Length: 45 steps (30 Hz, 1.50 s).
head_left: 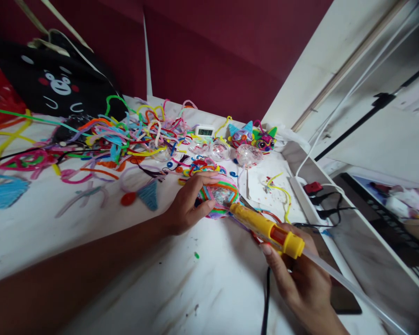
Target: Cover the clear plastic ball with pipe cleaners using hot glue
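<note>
Hot-glue gun (256, 223) held to a round pipe-cleaner craft (225, 191)

The right hand (300, 274) is wrapped around the yellow hot-glue gun, a translucent glue stick (349, 281) sticking out of its rear above the wrist. Its nozzle end is at the near right edge of the round pipe-cleaner craft; whether it touches cannot be told. The left hand (192, 202) is clamped on that craft, just ahead of its palm, fingers over the top and thumb on the near side. Left of this hand lie a blue fuzzy triangle (149, 195) and an orange-red disc (128, 199). Beyond it are a digital timer (205, 131) and clear plastic domes (219, 150).
</note>
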### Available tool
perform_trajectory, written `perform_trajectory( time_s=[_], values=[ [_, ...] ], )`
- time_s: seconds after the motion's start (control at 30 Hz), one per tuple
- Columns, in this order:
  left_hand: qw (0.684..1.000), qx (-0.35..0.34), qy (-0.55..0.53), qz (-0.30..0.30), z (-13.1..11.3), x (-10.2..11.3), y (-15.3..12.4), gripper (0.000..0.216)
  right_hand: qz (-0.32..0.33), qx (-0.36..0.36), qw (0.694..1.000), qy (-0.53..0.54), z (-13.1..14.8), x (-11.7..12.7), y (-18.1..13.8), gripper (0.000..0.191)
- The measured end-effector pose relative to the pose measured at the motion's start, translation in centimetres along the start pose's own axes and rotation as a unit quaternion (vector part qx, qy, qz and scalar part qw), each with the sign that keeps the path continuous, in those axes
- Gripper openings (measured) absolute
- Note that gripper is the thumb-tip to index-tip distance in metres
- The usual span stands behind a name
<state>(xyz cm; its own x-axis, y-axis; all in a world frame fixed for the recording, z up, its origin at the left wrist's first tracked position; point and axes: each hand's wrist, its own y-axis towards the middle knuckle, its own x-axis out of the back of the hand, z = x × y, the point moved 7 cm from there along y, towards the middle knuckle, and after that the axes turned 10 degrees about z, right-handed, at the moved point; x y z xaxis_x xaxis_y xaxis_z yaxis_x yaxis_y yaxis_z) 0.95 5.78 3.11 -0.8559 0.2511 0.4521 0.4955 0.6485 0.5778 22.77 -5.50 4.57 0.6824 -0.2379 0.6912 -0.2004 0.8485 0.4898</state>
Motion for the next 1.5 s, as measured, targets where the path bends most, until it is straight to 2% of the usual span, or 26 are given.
perform_trajectory(
  time_s=[0.27,0.47,0.6,1.03,1.5],
  values=[
    [1.000,-0.009,-0.003,-0.003,0.0,0.0,0.0,0.038,-0.003,0.004,1.000,-0.005,0.3,0.2,0.1,0.033],
    [1.000,-0.012,0.006,0.000,-0.1,0.0,0.0,0.038,-0.027,0.024,0.999,-0.030,0.8,0.7,0.5,0.032],
    [1.000,-0.011,0.009,0.000,-0.1,0.0,0.0,0.037,-0.014,0.018,0.999,-0.038,0.5,0.6,0.2,0.031],
    [1.000,-0.012,0.008,-0.003,-0.1,-0.1,0.1,0.038,0.014,0.002,0.999,0.029,0.0,-0.2,-0.2,0.034],
    [1.000,0.000,0.013,0.000,-0.1,0.0,0.1,0.038,-0.016,0.032,0.999,-0.029,1.1,0.6,0.8,0.026]
  ],
)
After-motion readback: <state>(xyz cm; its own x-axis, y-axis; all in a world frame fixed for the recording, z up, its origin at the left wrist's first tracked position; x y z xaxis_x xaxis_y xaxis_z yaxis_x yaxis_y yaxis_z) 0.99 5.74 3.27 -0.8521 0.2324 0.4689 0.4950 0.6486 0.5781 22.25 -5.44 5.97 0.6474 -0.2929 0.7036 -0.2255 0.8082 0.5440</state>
